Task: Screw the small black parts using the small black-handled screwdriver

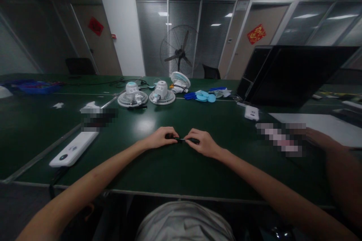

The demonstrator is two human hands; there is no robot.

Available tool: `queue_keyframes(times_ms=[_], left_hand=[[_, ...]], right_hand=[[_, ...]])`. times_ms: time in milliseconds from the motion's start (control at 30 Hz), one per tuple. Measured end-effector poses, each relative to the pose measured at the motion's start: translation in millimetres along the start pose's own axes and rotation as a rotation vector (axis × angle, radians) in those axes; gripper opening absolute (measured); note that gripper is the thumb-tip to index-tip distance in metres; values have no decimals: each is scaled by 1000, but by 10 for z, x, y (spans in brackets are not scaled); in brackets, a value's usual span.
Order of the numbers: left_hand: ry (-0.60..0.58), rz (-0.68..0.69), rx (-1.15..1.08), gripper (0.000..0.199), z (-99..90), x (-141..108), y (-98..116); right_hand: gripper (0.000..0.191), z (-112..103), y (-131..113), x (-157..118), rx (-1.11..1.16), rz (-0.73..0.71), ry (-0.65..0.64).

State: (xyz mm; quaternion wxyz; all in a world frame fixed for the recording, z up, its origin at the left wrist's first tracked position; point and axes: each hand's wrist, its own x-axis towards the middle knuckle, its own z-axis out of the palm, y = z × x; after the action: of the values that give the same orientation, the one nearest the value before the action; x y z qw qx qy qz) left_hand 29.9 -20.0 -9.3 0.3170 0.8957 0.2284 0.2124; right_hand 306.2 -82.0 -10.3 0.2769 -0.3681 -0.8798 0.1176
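Note:
Over the middle of the green table, my left hand [160,138] is closed around a small black part [169,136], whose exact kind I cannot make out. My right hand [204,144] pinches the black handle of what looks like a small screwdriver [194,141]. Its thin metal shaft points left and meets, or nearly meets, the dark piece at my left fingertips. Both hands rest close together, low over the tabletop, and the fingers hide much of what they hold.
White fan heads [161,96] lie ahead, beside blue gloves and light-blue discs [205,96]. A long white device [74,148] lies at left, a blue tray [39,87] farther back. A dark monitor [296,75] stands at right; nearby is another person's arm [325,139].

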Motion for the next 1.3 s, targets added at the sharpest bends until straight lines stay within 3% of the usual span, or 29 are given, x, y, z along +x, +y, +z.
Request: queue_keyframes(times_ms=[333,667,733,900,1067,1200,1300], left_hand=[[-10,-37,0,29,7,15,35],[6,-116,-120,74,21,-10,17],[10,-115,-87,68,18,-13,4],[63,27,134,24,12,-30,13],[-1,142,239,25,-26,-60,28],[2,92,340,28,-199,-83,-130],[105,-87,455,31,-465,-161,-383]], right_hand=[[23,26,0,33,18,4,1],[21,6,69,8,8,135,113],[22,-9,68,7,13,160,151],[23,-38,60,23,7,186,211],[24,-39,61,28,17,183,224],[25,-34,78,18,37,183,218],[23,-29,95,8,44,186,207]])
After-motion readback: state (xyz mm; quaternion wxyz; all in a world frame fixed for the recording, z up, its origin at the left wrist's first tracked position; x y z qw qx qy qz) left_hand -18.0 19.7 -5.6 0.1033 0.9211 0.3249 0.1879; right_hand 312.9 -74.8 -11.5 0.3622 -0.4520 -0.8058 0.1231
